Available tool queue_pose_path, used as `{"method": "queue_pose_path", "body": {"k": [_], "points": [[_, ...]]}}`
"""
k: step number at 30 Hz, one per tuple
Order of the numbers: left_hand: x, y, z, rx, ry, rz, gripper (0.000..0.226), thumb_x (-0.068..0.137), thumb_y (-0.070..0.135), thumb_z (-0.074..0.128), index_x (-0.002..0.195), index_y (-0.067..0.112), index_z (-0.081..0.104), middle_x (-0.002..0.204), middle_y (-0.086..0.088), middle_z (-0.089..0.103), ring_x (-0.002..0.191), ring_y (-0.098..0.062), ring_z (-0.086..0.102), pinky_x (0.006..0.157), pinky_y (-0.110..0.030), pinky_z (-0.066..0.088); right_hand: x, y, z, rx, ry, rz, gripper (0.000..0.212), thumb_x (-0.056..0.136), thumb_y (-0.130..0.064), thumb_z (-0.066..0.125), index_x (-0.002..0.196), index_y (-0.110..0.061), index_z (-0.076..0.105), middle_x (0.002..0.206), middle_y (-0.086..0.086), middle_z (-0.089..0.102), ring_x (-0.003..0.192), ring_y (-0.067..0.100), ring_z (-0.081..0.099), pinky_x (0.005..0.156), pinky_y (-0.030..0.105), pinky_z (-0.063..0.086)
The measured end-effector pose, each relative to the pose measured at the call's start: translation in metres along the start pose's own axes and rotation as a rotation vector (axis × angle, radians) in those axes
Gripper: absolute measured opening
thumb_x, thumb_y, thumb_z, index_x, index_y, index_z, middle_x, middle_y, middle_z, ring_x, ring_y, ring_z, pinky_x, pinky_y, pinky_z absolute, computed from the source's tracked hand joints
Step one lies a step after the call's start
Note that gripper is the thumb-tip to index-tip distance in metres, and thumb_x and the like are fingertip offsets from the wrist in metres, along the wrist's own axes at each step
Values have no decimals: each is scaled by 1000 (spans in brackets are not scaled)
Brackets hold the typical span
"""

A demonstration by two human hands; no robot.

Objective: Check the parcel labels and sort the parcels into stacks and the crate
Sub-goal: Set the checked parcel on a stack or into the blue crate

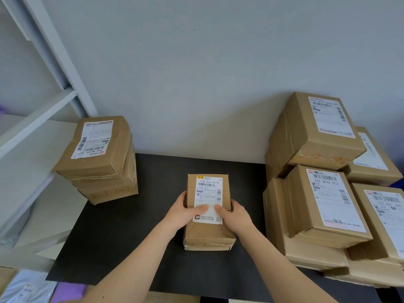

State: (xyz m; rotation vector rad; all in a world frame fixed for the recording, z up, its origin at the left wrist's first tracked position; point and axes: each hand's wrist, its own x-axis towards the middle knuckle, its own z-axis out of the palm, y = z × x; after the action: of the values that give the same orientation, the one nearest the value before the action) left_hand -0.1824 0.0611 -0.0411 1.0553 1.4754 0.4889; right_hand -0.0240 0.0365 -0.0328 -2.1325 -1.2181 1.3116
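The parcel (208, 194) sits at the centre of the black desk (122, 237), its label (206, 186) facing up. It seems to rest on a second box, though the seam is hard to make out. The left hand (181, 212) grips it from 9 o'clock and the right hand (235, 215) from 3 o'clock. The fingers of both are clamped round its sides, and both thumbs press on the lower part of the label.

Those thumbs cover some of the print, so a code could be misread and the parcel sent to the wrong place. The stack (98, 158) at 10 o'clock looks tidy and should take another box. The piles (317, 171) at 3 o'clock are the worry: the boxes lie skewed and overlapping, so one more set down carelessly, or a nudge from the right forearm, might start them sliding. No crate is in view, so any drop there would likely mean reaching off the desk.
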Motion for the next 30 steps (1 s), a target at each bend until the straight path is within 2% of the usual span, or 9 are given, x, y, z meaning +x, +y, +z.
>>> {"method": "queue_pose_path", "body": {"k": [2,8,14,19,22,24,26,28,30], "points": [[-3,2,1,-41,-12,9,72,83,33,70,143,25,31,135,2,53,116,-17,55,88,-30,48,-1,0,-2,58,-23,16,55,93,-42,54,139,-17,40,128,0,57,114,18,58,92,34,52],[-7,10,-4,-139,-27,-29,76,86,40,64,147,30,19,139,0,45,122,-21,47,98,-38,42,-5,-7,-9,184,-63,42,61,95,-38,51,148,-21,27,139,2,49,122,21,52,98,41,49],[-7,9,-11,-127,69,-37,79,84,40,68,146,28,21,139,-3,44,120,-23,48,100,-42,43,-11,-12,-7,135,-1,-18,58,97,-31,51,149,-22,26,144,0,42,127,21,48,101,39,47],[-14,16,-15,-106,148,-2,79,83,40,69,145,26,22,137,-3,43,106,-17,45,88,-36,42,-19,-18,-3,61,99,-116,61,95,-24,55,149,-25,26,146,-3,41,126,17,48,92,31,49],[-18,20,-17,-49,191,31,83,80,43,71,145,26,22,138,-3,42,115,-20,47,93,-38,44,-26,-23,-1,43,95,-144,57,97,-24,52,148,-27,28,146,-4,41,125,16,50,75,20,49],[-19,21,-17,2,213,38,87,77,46,73,144,27,21,140,-3,40,122,-24,46,97,-42,44,-28,-25,2,31,75,-158,53,99,-25,48,148,-27,29,146,-4,41,123,15,50,62,15,44],[-20,22,-18,50,242,37,93,73,51,74,145,28,20,142,-4,38,124,-26,45,99,-44,43,-29,-26,6,28,51,-165,50,100,-27,44,148,-26,29,144,-4,43,116,12,52,56,12,44],[-22,25,-19,88,256,38,98,71,56,74,146,28,18,144,-4,35,127,-27,42,102,-46,42,-30,-27,9,41,21,-155,47,101,-29,40,148,-26,30,142,-4,44,115,12,52,64,13,47],[-24,27,-20,100,250,40,101,70,59,73,147,27,16,147,-5,32,130,-28,39,103,-46,40,-33,-29,9,66,-11,-150,45,103,-29,36,147,-23,33,144,-2,43,122,15,49,86,23,47]]}}
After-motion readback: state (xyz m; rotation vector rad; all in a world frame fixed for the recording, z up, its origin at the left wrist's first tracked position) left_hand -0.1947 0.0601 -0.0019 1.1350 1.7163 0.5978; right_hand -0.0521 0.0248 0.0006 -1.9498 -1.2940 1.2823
